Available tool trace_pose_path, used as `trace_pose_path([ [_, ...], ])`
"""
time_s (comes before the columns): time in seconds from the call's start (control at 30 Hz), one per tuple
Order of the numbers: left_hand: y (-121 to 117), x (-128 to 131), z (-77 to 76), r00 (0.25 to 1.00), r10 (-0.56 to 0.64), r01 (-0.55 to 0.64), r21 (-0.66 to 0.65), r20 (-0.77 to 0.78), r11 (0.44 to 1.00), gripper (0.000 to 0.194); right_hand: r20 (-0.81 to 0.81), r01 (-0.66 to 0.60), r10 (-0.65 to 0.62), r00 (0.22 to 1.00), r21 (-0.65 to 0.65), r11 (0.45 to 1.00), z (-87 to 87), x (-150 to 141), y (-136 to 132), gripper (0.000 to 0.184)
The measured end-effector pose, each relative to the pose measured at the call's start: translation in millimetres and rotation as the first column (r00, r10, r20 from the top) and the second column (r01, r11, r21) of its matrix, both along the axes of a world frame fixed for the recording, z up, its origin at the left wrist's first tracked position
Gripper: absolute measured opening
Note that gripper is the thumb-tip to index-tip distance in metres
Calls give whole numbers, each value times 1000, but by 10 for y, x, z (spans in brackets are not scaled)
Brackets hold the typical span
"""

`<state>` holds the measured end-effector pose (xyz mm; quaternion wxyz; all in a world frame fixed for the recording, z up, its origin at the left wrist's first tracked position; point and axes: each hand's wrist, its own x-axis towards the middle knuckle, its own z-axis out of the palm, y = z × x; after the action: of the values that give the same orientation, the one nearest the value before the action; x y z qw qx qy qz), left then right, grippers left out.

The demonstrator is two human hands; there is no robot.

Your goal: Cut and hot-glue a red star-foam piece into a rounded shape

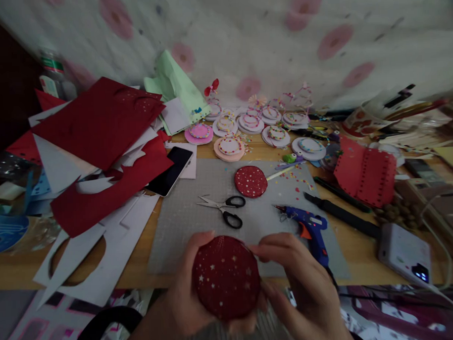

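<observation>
A dark red round disc (226,279) with gold and silver stars is held in front of me, above the table's near edge. My left hand (188,290) is closed around its left side and underneath. The fingertips of my right hand (299,286) meet its right rim, the hand slightly blurred. A second red starred disc (251,181) lies on the grey cutting mat (184,236), a pale stick beside it. Between the discs, black-handled scissors (224,205) rest with blades parted. The blue glue gun (306,226) lies to the right of them.
Red and white paper scraps (102,124) are heaped at the left, with a phone (172,169) beside them. Several small round pieces with beaded rings (229,146) stand at the back. A power bank (404,253), red folded card (366,172) and pen cup (358,120) are at the right.
</observation>
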<state>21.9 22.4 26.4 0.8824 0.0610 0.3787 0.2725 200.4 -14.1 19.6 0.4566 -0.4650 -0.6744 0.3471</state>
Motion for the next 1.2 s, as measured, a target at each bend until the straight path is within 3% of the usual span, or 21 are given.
trace_pose_path([
  [0.07, 38, -11, -49, 997, -36, 50, 197, -70, 979, 61, -178, 141, -156, 972, -93, 986, -108, -6, 55, 22],
  [0.13, 79, -43, -89, 973, -16, 106, 387, -230, 916, 57, -308, 243, -299, 903, -208, 948, -224, 8, 104, 6],
  [0.17, 100, -65, -105, 935, 27, 160, 490, -353, 857, 50, -338, 264, -346, 875, -266, 927, -277, 23, 119, 5],
  [0.2, 119, -91, -118, 867, 101, 249, 600, -488, 760, 47, -353, 269, -382, 854, -327, 906, -324, 41, 126, 10],
  [0.27, 152, -146, -145, 683, 313, 459, 721, -660, 519, 60, -363, 250, -421, 831, -432, 866, -396, 74, 114, 16],
  [0.3, 164, -174, -159, 612, 401, 534, 730, -682, 426, 68, -368, 236, -432, 824, -469, 851, -420, 85, 100, 18],
  [0.37, 177, -221, -187, 528, 509, 624, 717, -679, 310, 77, -383, 199, -430, 818, -512, 835, -448, 91, 70, 22],
  [0.43, 176, -252, -205, 490, 565, 664, 704, -664, 253, 81, -415, 164, -417, 809, -522, 837, -461, 78, 50, 29],
  [0.53, 153, -269, -201, 493, 591, 689, 701, -639, 184, 80, -429, 154, -377, 821, -470, 869, -469, 46, 44, 35],
  [0.67, 102, -287, -164, 531, 566, 715, 692, -631, 101, 81, -268, 192, -261, 927, -259, 947, -426, 20, 40, 12],
  [0.77, 77, -329, -146, 574, 496, 729, 683, -652, 54, 85, -54, 61, -66, 996, -94, 994, -340, 25, 50, 54],
  [0.83, 77, -364, -142, 615, 424, 725, 688, -665, 28, 88, 49, -59, 62, 997, -72, 996, -282, 40, 70, 73],
  [0.97, 88, -405, -142, 684, 338, 669, 741, -646, 64, 103, 24, -194, 198, 980, -126, 973, -232, 71, 96, 80],
  [1.07, 68, -398, -145, 705, 370, 611, 783, -605, 117, 105, -71, -190, 180, 981, -180, 965, -246, 70, 74, 79],
  [1.2, 12, -353, -166, 718, 404, 565, 814, -567, 136, 99, -162, -157, 119, 980, -240, 958, -273, 42, 23, 74],
])
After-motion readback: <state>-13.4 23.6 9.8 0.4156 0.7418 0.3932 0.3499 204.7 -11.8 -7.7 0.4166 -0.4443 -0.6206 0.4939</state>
